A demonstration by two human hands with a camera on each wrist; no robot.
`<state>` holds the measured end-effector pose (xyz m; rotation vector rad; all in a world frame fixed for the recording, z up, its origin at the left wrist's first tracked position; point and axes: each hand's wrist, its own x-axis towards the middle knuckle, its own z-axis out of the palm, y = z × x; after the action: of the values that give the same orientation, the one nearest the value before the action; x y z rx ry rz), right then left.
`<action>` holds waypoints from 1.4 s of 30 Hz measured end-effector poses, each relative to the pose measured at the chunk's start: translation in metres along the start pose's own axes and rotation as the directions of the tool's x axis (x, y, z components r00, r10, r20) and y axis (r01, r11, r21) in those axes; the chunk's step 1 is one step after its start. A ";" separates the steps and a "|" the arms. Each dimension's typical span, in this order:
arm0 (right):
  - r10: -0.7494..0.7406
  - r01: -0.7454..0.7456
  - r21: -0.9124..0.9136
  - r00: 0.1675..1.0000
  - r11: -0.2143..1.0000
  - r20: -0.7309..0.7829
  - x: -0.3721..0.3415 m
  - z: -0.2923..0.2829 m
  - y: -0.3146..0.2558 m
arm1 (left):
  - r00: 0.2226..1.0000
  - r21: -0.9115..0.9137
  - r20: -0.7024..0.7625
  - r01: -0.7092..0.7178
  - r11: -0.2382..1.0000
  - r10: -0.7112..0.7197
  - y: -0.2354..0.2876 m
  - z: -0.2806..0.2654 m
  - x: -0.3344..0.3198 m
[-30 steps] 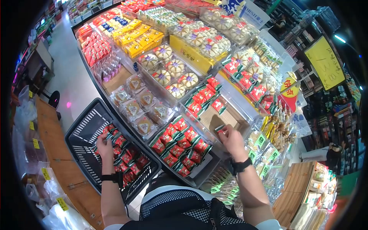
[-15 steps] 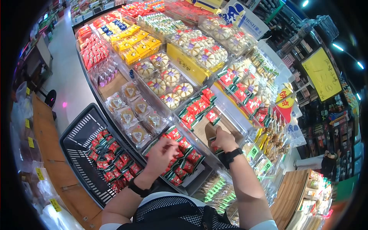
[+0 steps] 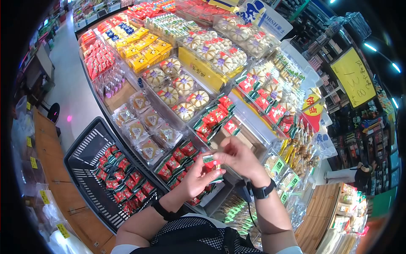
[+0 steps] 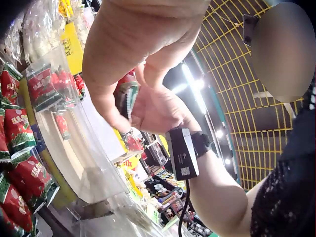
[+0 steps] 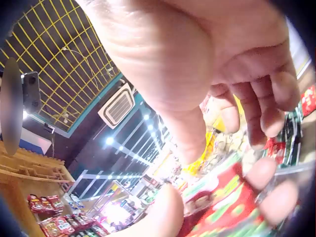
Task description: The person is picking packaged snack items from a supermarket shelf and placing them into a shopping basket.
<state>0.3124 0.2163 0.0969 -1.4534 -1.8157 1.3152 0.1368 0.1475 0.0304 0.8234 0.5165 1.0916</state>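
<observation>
In front of my body, my left hand (image 3: 195, 181) pinches a small red-and-green snack packet (image 3: 209, 162) between thumb and fingertips. My right hand (image 3: 242, 161) is just to the right, its thumb right at the packet's upper edge. Seen from the right wrist, the right fingers (image 5: 256, 106) hang loosely apart, and the left thumb and fingertips hold the packet (image 5: 227, 202). From the left wrist, the left hand (image 4: 143, 44) covers much of the packet (image 4: 127, 96). Below both hands lies a bin of similar packets (image 3: 171, 164).
A dark shopping basket (image 3: 84, 169) with many such packets stands at left, against the display. Behind the right hand is a cardboard-lined bin (image 3: 246, 143) with a few packets at its far side. Wrapped round cakes (image 3: 184, 84) fill trays farther back. Wooden shelving (image 3: 315, 209) stands at right.
My left hand went from the basket, over the packet bin, to the right hand. My right hand lifted out of the cardboard-lined bin with a packet, which the left hand now pinches.
</observation>
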 end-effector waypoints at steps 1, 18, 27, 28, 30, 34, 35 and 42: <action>-0.050 0.036 -0.124 0.993 0.992 -0.108 0.007 -0.002 0.001 | 1.000 0.002 -0.004 -0.002 1.000 0.002 0.001 -0.003 -0.002; 0.183 -0.194 -0.703 0.979 0.685 -0.092 0.091 -0.034 0.096 | 0.954 -0.103 -0.210 0.197 0.975 -0.215 0.024 -0.016 -0.018; 0.195 -0.336 -0.725 0.942 0.602 -0.274 0.086 -0.014 0.106 | 0.938 -0.240 -0.201 0.233 0.942 -0.283 0.009 -0.020 -0.009; 0.260 -0.379 -0.702 0.925 0.603 -0.276 0.087 -0.013 0.101 | 0.940 -0.204 -0.204 0.233 0.951 -0.274 0.010 -0.020 -0.010; 0.247 -0.375 -0.697 0.927 0.611 -0.282 0.090 -0.013 0.108 | 0.944 -0.177 -0.202 0.225 0.958 -0.259 0.011 -0.019 -0.010; 0.307 -0.389 -0.568 0.921 0.726 -0.238 0.088 -0.027 0.110 | 0.950 -0.168 -0.197 0.209 0.963 -0.240 0.010 -0.022 -0.012; 0.303 -0.384 -0.570 0.923 0.726 -0.236 0.086 -0.030 0.104 | 0.951 -0.167 -0.200 0.204 0.965 -0.236 0.010 -0.024 -0.012; -0.009 0.012 0.034 0.997 0.999 -0.079 0.008 0.003 0.020 | 0.924 -0.357 -0.276 0.159 0.921 -0.266 0.004 -0.030 -0.012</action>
<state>0.3170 0.2223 0.0762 -1.4554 -1.7395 1.2596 0.1079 0.1474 0.0150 0.2859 0.6584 1.0730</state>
